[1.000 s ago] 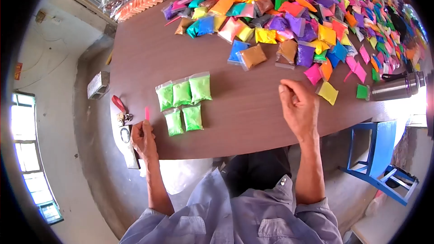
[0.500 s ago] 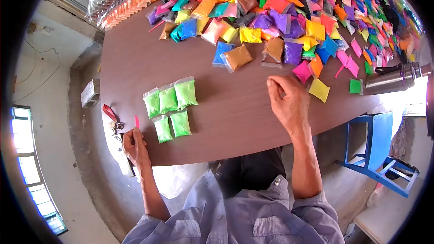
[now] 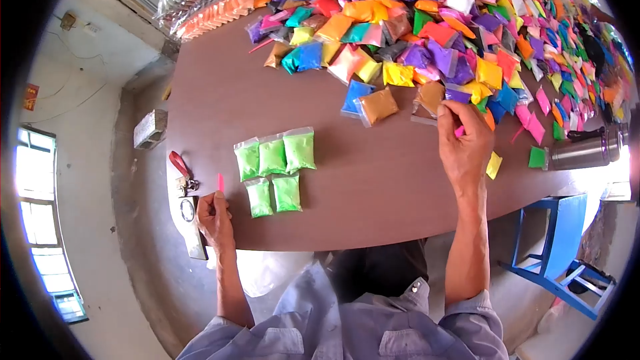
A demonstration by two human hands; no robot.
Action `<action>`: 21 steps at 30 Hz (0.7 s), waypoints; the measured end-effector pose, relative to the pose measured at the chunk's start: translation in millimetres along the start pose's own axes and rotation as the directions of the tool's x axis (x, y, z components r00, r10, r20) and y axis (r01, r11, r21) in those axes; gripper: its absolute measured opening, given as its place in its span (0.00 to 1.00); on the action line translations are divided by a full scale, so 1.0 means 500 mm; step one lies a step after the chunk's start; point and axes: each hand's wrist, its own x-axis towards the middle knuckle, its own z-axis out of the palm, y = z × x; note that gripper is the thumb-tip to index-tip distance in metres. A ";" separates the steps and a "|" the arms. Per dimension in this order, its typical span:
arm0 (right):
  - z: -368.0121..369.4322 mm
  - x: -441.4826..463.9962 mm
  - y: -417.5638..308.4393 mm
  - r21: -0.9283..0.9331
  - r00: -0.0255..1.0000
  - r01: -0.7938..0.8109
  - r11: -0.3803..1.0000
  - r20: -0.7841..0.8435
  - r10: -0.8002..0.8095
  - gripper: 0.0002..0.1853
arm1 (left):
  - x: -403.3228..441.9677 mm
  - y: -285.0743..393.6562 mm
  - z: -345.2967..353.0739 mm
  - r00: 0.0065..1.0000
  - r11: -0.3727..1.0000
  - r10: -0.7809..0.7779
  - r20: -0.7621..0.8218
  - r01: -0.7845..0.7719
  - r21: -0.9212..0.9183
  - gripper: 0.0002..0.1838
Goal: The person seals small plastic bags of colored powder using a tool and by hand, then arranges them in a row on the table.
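At the table's left edge my left hand pinches a small pink strip that points upward. To its right lie several light green packets in two rows, flat on the brown table. My right hand is at the near edge of the packet pile, with thumb and index finger close together; whether anything is between them is too small to tell. Around its fingertips are a brown packet, a purple packet and a yellow packet, partly covered by the hand.
A large pile of colourful packets covers the back and right. A steel flask lies at the right edge, above a blue stool. Keys with a red strap and a phone-like object sit at the left edge.
My right hand has moved right and forward to the edge of the pile, now partly covering the pink and yellow packets. My left hand still holds the pink strip. The camera view has shifted slightly.
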 end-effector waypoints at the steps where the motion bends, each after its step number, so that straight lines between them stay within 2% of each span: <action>1: 0.013 0.008 -0.013 -0.008 0.999 0.036 0.999 0.021 -0.036 0.06 | -0.004 0.004 0.002 0.999 0.999 -0.031 -0.020 0.031 0.018 0.14; 2: 0.027 0.017 -0.022 -0.016 0.997 0.073 0.997 0.042 -0.072 0.06 | -0.005 0.004 0.002 0.999 0.999 -0.031 -0.026 0.031 0.020 0.14; 3: 0.048 0.028 -0.024 0.089 0.993 0.116 0.989 0.023 -0.118 0.05 | -0.003 0.003 0.001 1.000 1.000 -0.024 -0.021 0.024 0.018 0.14; 4: 0.058 0.044 -0.029 0.095 0.992 0.119 0.988 0.025 -0.122 0.05 | -0.002 0.002 0.001 1.000 1.000 -0.017 -0.015 0.018 0.017 0.14; 6: 0.072 0.082 -0.046 -0.122 0.953 0.300 0.946 0.080 -0.292 0.04 | -0.003 0.002 0.000 1.000 0.999 -0.018 -0.021 0.018 0.026 0.13; 8: 0.094 0.126 -0.056 -0.110 0.954 0.295 0.949 0.092 -0.286 0.04 | -0.004 0.008 0.001 1.000 1.000 -0.001 -0.014 0.001 0.012 0.13; 10: 0.118 0.179 -0.052 -0.214 0.909 0.417 0.883 0.125 -0.399 0.06 | -0.004 0.012 0.001 1.000 0.999 -0.013 -0.020 0.014 0.030 0.14; 14: 0.180 0.286 -0.023 -0.270 0.878 0.478 0.836 0.166 -0.449 0.08 | -0.005 0.024 0.001 0.999 0.998 -0.029 -0.019 0.030 0.062 0.14; 16: 0.210 0.341 -0.012 -0.394 0.917 0.395 0.830 0.232 -0.326 0.11 | -0.007 0.028 0.004 0.999 0.997 -0.042 -0.032 0.044 0.057 0.14; 21: 0.310 0.448 0.037 -0.424 0.897 0.441 0.791 0.193 -0.397 0.17 | -0.006 0.030 0.003 0.995 0.994 -0.090 -0.041 0.093 0.060 0.13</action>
